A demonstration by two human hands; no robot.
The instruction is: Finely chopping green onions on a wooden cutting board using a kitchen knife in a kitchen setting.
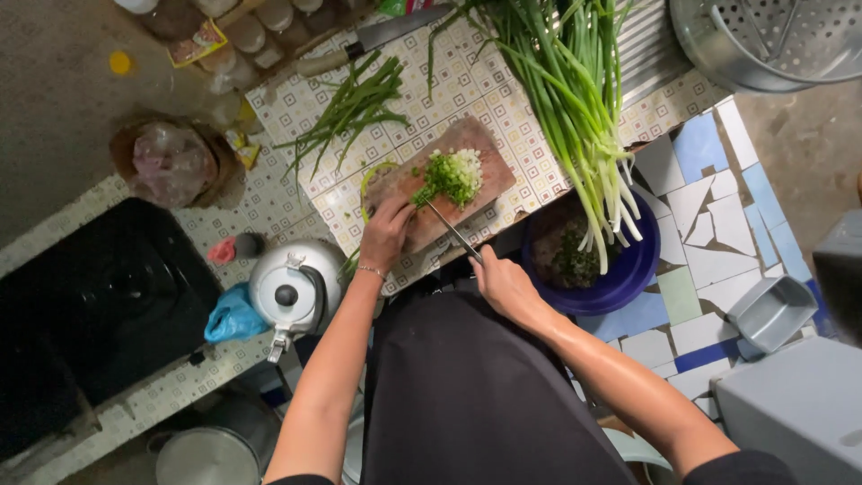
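A wooden cutting board [480, 144] lies on the tiled counter, with a pile of chopped green onion [452, 175] on it. My left hand [386, 232] rests on the board's near edge, fingers curled on a few green stalks beside the pile. My right hand [505, 286] grips the handle of a knife [452, 229], whose blade points up into the chopped pile. A large bunch of whole green onions [566, 99] lies to the right of the board, its white ends hanging over a blue bowl [628, 269].
Loose green tops [352, 106] and a second knife [377, 36] lie at the back of the counter. A metal kettle [292, 289] and a black stove [99, 305] stand to the left. A perforated metal steamer [772, 40] is at the top right, grey containers [770, 313] at the right.
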